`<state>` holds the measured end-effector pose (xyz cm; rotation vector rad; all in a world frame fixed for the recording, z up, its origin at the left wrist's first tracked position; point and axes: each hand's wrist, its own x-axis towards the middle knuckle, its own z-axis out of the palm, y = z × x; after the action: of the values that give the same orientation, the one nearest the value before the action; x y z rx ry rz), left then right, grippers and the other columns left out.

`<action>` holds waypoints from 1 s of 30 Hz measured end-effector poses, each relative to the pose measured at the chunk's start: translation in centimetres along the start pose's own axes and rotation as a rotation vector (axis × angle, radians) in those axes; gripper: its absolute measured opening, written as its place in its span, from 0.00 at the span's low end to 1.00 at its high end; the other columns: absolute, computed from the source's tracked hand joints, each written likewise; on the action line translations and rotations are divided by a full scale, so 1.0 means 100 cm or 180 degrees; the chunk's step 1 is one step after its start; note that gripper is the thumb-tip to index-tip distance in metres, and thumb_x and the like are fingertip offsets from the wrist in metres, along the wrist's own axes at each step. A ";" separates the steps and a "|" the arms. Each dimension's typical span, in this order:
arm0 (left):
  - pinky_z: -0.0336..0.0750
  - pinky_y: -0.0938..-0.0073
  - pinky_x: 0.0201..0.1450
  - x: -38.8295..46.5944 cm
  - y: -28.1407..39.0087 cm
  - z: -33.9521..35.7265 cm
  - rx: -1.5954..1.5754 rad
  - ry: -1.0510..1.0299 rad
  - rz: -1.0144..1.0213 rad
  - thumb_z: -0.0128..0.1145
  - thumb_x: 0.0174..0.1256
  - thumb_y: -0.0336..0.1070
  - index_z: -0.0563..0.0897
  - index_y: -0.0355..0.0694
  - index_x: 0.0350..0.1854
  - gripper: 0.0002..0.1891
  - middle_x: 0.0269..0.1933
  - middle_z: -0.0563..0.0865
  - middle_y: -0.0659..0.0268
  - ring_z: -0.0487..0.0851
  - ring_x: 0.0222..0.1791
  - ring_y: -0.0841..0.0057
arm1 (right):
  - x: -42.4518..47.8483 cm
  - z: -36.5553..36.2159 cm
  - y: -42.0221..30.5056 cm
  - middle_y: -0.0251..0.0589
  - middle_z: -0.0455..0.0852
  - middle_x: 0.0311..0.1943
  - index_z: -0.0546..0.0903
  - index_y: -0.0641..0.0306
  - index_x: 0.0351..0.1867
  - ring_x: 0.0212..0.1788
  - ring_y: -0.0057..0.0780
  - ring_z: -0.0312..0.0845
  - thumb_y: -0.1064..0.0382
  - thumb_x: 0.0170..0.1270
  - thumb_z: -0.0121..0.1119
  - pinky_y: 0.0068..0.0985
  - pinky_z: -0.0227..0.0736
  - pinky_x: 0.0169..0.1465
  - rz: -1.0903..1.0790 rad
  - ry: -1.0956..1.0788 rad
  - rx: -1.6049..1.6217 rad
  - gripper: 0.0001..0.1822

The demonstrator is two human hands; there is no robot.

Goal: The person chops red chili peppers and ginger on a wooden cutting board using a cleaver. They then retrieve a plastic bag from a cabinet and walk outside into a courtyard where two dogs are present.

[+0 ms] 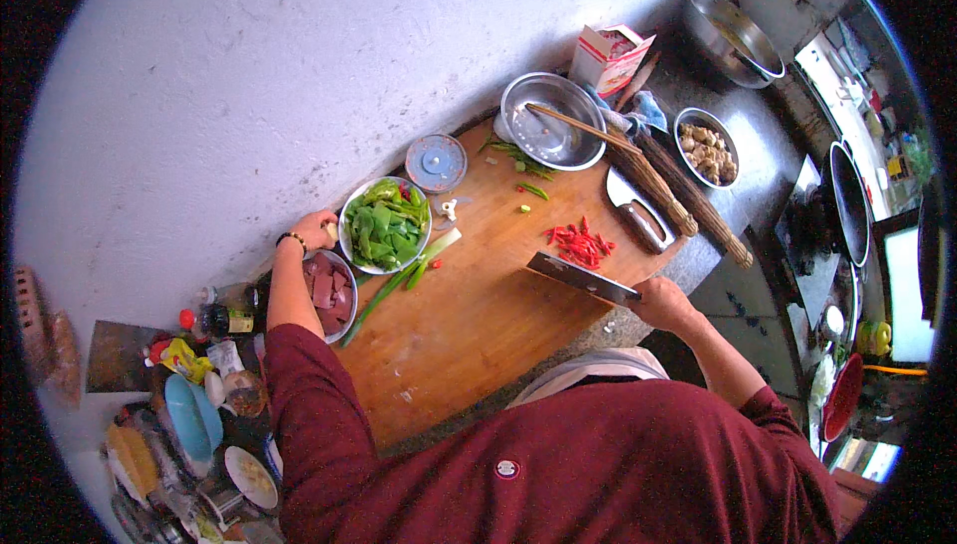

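Observation:
In my right hand [662, 303] is a cleaver [579, 278], its blade held over the wooden cutting board [448, 349]. Chopped red chilies [582, 245] lie in a pile just beyond the blade. My left hand [310, 230] is by the wall, its fingers around a small pale piece [331, 230], perhaps ginger or garlic. Beside that hand stands a bowl of cut green peppers [385, 226]. Below it, partly hidden by my forearm, is a bowl of dark reddish sliced meat or liver [329, 293]. A green scallion [407, 278] rests on the board near both bowls.
A second cleaver [635, 207] lies at the board's right, near two long rough rods [658, 177]. Behind are a steel basin [549, 125] with chopsticks, a grey lid [436, 162] and a carton [609, 61]. A bowl of brown chunks [705, 147] stands right; bottles [224, 319] crowd the left.

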<state>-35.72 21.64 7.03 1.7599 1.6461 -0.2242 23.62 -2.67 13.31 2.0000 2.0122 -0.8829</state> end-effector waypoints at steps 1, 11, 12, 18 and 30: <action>0.74 0.70 0.47 -0.006 -0.006 0.000 -0.0210 0.0108 -0.0054 0.65 0.39 0.28 0.77 0.42 0.48 0.26 0.42 0.82 0.64 0.80 0.43 0.70 | 0.002 0.000 -0.001 0.53 0.82 0.26 0.82 0.63 0.28 0.32 0.52 0.79 0.55 0.56 0.56 0.42 0.75 0.37 -0.0036 0.0006 -0.0003 0.12; 0.72 0.81 0.42 -0.108 0.146 0.083 -0.4027 0.0294 0.1215 0.54 0.64 0.39 0.71 0.39 0.54 0.18 0.44 0.77 0.68 0.74 0.38 0.83 | 0.014 -0.002 0.017 0.59 0.81 0.24 0.81 0.68 0.26 0.31 0.53 0.80 0.52 0.55 0.56 0.42 0.73 0.36 0.0100 0.0408 0.0554 0.17; 0.73 0.81 0.42 -0.112 0.174 0.107 -0.3644 0.0231 0.1138 0.54 0.65 0.39 0.71 0.38 0.52 0.17 0.42 0.77 0.69 0.75 0.38 0.83 | 0.014 -0.010 0.014 0.57 0.81 0.26 0.81 0.67 0.31 0.32 0.49 0.80 0.56 0.54 0.58 0.39 0.73 0.38 0.0247 0.0283 0.0300 0.14; 0.73 0.80 0.43 -0.111 0.255 0.260 -0.3814 0.0094 0.1020 0.57 0.62 0.37 0.75 0.35 0.49 0.16 0.40 0.80 0.69 0.77 0.40 0.82 | 0.014 -0.010 0.000 0.60 0.81 0.26 0.82 0.68 0.29 0.33 0.54 0.80 0.48 0.58 0.53 0.41 0.73 0.38 -0.0023 0.0101 0.0563 0.21; 0.71 0.63 0.51 -0.155 0.290 0.279 -0.1001 0.2324 0.1927 0.61 0.51 0.27 0.78 0.33 0.41 0.13 0.48 0.76 0.56 0.74 0.49 0.58 | 0.006 0.013 0.004 0.59 0.81 0.25 0.81 0.68 0.28 0.31 0.54 0.79 0.55 0.58 0.54 0.44 0.74 0.38 -0.0045 0.0304 0.0339 0.15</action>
<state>-2.29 -5.60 6.04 2.1052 1.3802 0.9998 23.56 -2.83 11.81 2.1250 2.0729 -0.9332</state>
